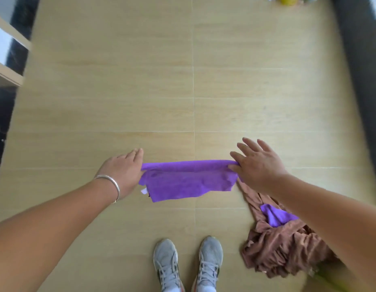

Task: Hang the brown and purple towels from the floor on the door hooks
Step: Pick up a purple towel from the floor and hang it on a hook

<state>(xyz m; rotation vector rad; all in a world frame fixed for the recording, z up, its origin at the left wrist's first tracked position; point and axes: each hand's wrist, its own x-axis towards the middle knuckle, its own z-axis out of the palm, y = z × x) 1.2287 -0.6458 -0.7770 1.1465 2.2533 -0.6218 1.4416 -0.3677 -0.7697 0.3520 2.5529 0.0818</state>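
Nearest, two grey sneakers (188,264) stand on the wooden floor (140,91). Just to their right the brown towel (284,249) lies crumpled on the floor, with a second purple cloth (275,216) on top of it. Farther out, the purple towel (187,182) is stretched between both hands above the floor: the left hand (123,171), a silver bangle (111,184) on its wrist, grips the left end, and the right hand (256,165) pinches the right end, its other fingers (250,144) splayed.

Purple towel (188,182) held stretched above floor; brown towel (284,249) lies crumpled.
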